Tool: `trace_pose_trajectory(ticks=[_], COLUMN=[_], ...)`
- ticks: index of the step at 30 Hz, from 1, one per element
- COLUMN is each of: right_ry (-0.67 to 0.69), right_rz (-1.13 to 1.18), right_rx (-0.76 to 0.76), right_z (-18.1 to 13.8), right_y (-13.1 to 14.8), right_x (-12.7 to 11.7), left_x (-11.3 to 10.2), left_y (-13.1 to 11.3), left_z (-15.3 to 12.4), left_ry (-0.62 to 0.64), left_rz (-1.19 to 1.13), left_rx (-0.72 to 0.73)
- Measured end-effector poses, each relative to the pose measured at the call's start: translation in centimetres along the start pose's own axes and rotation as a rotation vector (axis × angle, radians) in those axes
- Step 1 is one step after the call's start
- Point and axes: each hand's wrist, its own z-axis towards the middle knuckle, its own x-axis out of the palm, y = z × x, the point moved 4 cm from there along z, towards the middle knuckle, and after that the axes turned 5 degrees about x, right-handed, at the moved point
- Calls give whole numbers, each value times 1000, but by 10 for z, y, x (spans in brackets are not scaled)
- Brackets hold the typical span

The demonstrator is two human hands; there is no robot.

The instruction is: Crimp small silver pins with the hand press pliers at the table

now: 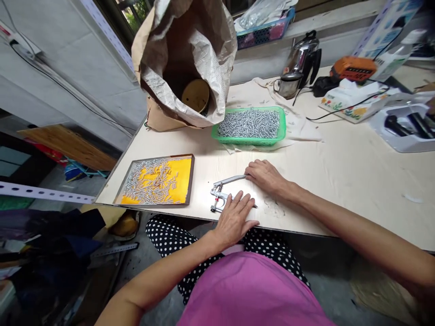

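Silver snap-fastener pliers (228, 179) lie on the table near its front edge, their jaws to the left and handles spread. My right hand (267, 176) has its fingers closed on the end of the upper handle. Across the lower handle and part of the jaw, my left hand (236, 216) lies flat with fingers stretched out, hiding most of that handle. To the left is a shallow tray (192, 179) with a yellow bottom, scattered with small metal pins. Behind the pliers, a green plastic basket (249, 141) is heaped with similar pins.
A large open paper sack (217, 59) stands at the back left, a round tin (196, 96) inside. Along the back right are a metal kettle (304, 52), a metal cup (288, 84), an orange battery-like box (353, 68), a tissue pack (353, 102) and a white tray (404, 142).
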Motion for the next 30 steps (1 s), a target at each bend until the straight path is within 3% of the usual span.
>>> trace_pose_trajectory(ticks=[5,7,9,13,15,18,21,24,27,30], right_ry=[-23,-15,10,120,136,122,21,-237,-487,-550], right_rz=[-91,-90,-51,-53,-65,74,360,547,464,289], right_rx=[22,-57,-239,-546,-595,-596,-511,-340,-109,28], right_z=[25,25,22,16,19,27,37,52,74,92], right_y=[4,27,63,125,139,146,139,109,56,7], right_x=[-12,-17,-18,-3,9,19,5,-35,-80,-105], left_x=[-4,-4,-1,8,8,-2,-33,-77,-116,-134], left_y=[0,1,2,3,0,-11,-2,47,112,163], left_z=[2,2,3,-1,-8,-26,-52,-75,-88,-84], left_ry=[-20,-28,-35,-43,-32,-64,-250,-399,-400,-305], left_rz=[-96,-111,-126,-145,-140,-148,-73,112,310,414], left_rx=[-16,-16,-10,-61,-70,27,24,-249,-547,-690])
